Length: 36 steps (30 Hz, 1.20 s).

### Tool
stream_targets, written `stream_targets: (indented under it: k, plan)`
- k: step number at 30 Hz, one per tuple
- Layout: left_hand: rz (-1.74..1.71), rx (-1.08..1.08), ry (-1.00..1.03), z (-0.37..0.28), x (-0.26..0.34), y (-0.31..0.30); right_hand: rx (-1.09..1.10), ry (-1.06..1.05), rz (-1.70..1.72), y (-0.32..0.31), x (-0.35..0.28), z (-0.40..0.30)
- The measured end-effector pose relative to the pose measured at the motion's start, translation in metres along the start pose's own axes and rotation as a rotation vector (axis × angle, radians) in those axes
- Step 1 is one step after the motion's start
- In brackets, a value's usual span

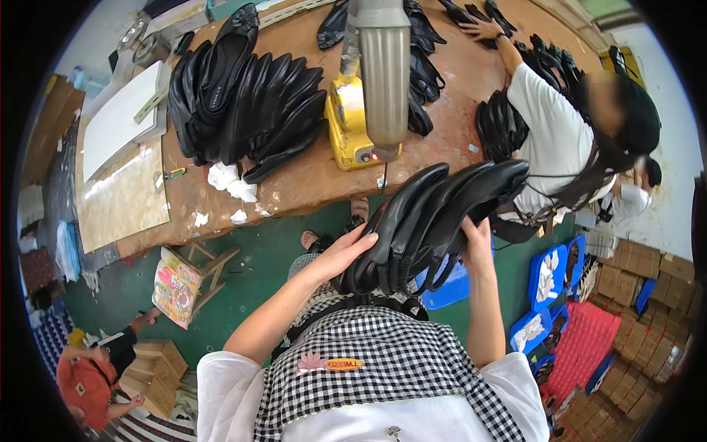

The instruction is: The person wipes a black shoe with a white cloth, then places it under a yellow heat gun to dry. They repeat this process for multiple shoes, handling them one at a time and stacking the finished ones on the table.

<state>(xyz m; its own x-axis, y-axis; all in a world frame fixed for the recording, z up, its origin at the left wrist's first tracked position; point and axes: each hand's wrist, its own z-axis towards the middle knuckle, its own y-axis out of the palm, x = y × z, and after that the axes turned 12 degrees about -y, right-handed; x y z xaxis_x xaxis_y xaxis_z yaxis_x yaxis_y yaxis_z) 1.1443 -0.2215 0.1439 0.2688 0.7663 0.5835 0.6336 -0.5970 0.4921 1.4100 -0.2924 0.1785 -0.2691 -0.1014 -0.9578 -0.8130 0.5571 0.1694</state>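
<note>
Between my two hands I hold a row of several black shoes (425, 226), pressed side by side above my lap. My left hand (345, 254) grips the left end of the row, its thumb on the outermost shoe. At the right end my right hand (478, 240) clasps the last shoe, with its fingers partly hidden behind it. Elastic-looking straps hang at the shoes' lower ends. Just beyond them, a yellow machine (345, 127) with a lit red light stands on the brown worktable (287, 193). A grey metal cylinder (386, 83) hangs in front of it.
A large stack of black shoes (248, 110) fills the table's left side, beside crumpled white paper (232, 182). On the right, a co-worker (552, 127) reaches across the table to other shoes. A wooden stool (188, 282) stands at left; blue bins (547, 276) stand at right.
</note>
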Motion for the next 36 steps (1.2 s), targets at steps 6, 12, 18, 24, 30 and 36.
stream_targets:
  k: [6,12,18,24,30,36]
  plan:
    - [-0.087,0.005,0.034,-0.004,-0.016,-0.033,-0.421,0.171,-0.120,-0.031,0.001,0.033]
    - [-0.153,-0.083,-0.103,0.021,-0.009,-0.051,-0.509,-0.045,-0.050,0.002,-0.020,0.100]
    - [-0.067,0.272,-0.285,0.023,0.011,-0.035,-0.313,0.054,0.002,0.014,-0.001,0.100]
    - [-0.421,0.156,-0.221,0.031,0.005,-0.080,-0.102,0.271,0.016,-0.017,0.072,0.119]
    - [-0.810,0.285,-0.176,0.012,-0.003,-0.117,-0.024,0.374,0.195,0.012,0.096,0.118]
    - [-0.757,0.296,-0.110,0.014,0.011,-0.124,-0.004,0.387,0.231,0.022,0.095,0.125]
